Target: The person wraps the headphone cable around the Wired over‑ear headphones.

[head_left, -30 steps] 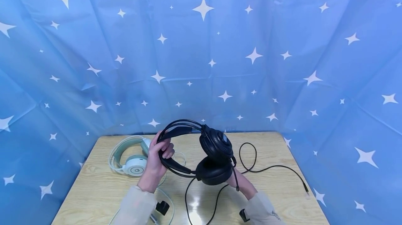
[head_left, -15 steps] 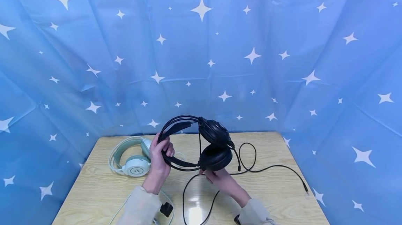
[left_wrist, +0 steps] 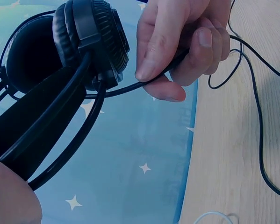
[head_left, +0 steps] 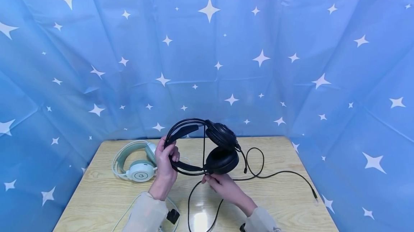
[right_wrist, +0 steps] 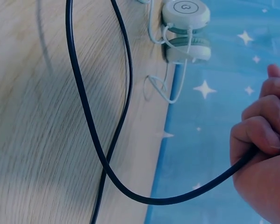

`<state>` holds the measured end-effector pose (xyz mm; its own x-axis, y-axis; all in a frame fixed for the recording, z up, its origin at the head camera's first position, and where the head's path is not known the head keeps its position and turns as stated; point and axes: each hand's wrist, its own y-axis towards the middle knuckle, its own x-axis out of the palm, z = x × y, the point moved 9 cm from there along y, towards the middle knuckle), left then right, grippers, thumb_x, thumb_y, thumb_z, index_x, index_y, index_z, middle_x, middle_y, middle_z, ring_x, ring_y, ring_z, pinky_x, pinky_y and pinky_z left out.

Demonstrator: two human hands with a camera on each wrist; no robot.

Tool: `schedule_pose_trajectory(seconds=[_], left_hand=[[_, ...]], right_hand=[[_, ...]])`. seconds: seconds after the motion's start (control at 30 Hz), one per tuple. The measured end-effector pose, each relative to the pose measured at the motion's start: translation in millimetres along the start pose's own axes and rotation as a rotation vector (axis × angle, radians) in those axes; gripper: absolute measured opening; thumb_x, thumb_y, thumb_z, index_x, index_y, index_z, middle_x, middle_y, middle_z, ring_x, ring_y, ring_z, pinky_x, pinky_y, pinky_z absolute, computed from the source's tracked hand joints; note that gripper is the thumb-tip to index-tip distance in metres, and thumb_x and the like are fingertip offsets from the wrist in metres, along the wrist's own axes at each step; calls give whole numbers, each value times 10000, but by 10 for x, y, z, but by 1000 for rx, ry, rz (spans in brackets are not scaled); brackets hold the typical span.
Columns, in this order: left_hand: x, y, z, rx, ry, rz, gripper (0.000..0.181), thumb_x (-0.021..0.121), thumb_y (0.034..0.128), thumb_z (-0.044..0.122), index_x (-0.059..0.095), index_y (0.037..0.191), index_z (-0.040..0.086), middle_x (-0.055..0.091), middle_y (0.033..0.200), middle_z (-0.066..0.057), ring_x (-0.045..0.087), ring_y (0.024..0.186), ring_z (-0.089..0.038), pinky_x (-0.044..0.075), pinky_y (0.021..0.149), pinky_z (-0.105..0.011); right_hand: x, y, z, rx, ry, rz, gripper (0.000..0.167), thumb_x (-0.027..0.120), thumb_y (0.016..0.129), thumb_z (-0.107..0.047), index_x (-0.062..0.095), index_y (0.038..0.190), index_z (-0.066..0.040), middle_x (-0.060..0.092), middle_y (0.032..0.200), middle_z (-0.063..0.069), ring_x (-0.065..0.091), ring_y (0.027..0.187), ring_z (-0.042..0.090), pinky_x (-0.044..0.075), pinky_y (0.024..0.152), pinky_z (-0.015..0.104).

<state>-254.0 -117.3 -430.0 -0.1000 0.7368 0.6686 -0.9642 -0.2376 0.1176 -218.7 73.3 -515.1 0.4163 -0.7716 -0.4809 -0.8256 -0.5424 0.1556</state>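
A black over-ear headset (head_left: 223,162) with a microphone arm (head_left: 244,163) is held above the table, its two ear cups on the right. My left hand (head_left: 166,160) grips the middle of its headband, fingers wrapped round the band. Just below the lower ear cup, my right hand (head_left: 226,189) pinches the black cable (left_wrist: 130,88) between thumb and fingers, close to the cup, as the left wrist view shows. In the right wrist view the cable (right_wrist: 163,201) hangs in a curve from my curled right fingers (right_wrist: 259,133).
A white and green headset (head_left: 140,172) lies on the wooden table (head_left: 275,207) at the left, its pale cable (head_left: 124,212) running to the front. The black cable's plug end (head_left: 314,193) lies near the right edge. A blue star-printed curtain (head_left: 207,63) stands behind.
My right hand has moved left, from behind the ear cups to the cable below them. The black headset has risen slightly, while my left hand keeps its grip on the headband.
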Motion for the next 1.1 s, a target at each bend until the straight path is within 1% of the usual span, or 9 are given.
schedule_pose_trajectory(seconds=[0.17, 0.33, 0.43, 0.5, 0.53, 0.6, 0.73, 0.97, 1.1], left_hand=[[-28, 2, 27, 55, 76, 16, 187, 528, 947, -49, 566, 903, 129, 421, 574, 62, 372, 445, -53, 313, 456, -173], [-61, -5, 139, 202, 264, 41, 172, 599, 891, -86, 609, 963, 71, 527, 662, 60, 424, 489, -54, 356, 475, -169], [-51, -34, 226, 314, 447, 33, 203, 643, 854, -116, 613, 1039, -36, 618, 822, 56, 560, 662, -63, 464, 620, -173], [-41, -59, 262, 374, 560, 20, 258, 664, 837, -128, 602, 1084, -88, 640, 904, 50, 608, 804, -76, 488, 751, -178], [-41, -66, 270, 396, 600, 17, 275, 670, 826, -131, 602, 1091, -102, 649, 942, 44, 618, 872, -84, 484, 813, -179], [-53, -82, 270, 420, 644, 13, 279, 674, 816, -132, 610, 1087, -103, 656, 955, 23, 627, 899, -91, 480, 847, -174], [-66, -105, 264, 464, 681, 1, 300, 674, 777, -165, 624, 1065, -99, 667, 945, -63, 622, 891, -64, 480, 853, -160], [13, -154, 337, 603, 830, -29, 344, 736, 723, -141, 659, 1046, -50, 714, 932, -163, 632, 899, -74, 468, 865, -139], [11, -161, 362, 643, 865, -21, 349, 736, 705, -135, 663, 1033, -40, 720, 921, -155, 644, 883, -126, 463, 856, -132]], right_hand=[[29, -6, -50, -26, -12, -3, 317, 465, 1115, -228, 733, 1020, -88, 428, 642, -151, 392, 546, -29, 381, 528, 183], [31, -47, -48, 28, 30, -21, 296, 483, 1107, -226, 731, 1004, -102, 432, 616, -142, 372, 525, -36, 350, 509, 176], [2, -95, -41, 76, 63, -28, 266, 519, 1090, -232, 714, 957, -111, 430, 603, -126, 370, 518, -28, 332, 494, 182], [-27, -124, -49, 98, 84, -30, 246, 537, 1082, -238, 696, 938, -117, 432, 612, -118, 379, 524, -18, 334, 496, 186], [-46, -134, -60, 101, 89, -29, 237, 544, 1079, -237, 691, 937, -117, 438, 620, -112, 386, 530, -13, 340, 498, 189], [-89, -147, -83, 103, 95, -19, 223, 554, 1074, -239, 684, 934, -125, 445, 638, -108, 397, 545, -5, 352, 511, 194], [-181, -171, -155, 60, 118, 5, 200, 560, 1069, -208, 674, 937, -112, 458, 678, -108, 406, 575, -2, 356, 526, 202], [-336, -247, -375, -106, 415, 10, 220, 466, 1074, -46, 625, 971, 66, 409, 649, -95, 338, 532, 25, 273, 437, 236], [-419, -268, -436, -162, 469, 11, 220, 428, 1072, -8, 602, 1001, 108, 346, 601, 3, 306, 502, 62, 244, 420, 251]])
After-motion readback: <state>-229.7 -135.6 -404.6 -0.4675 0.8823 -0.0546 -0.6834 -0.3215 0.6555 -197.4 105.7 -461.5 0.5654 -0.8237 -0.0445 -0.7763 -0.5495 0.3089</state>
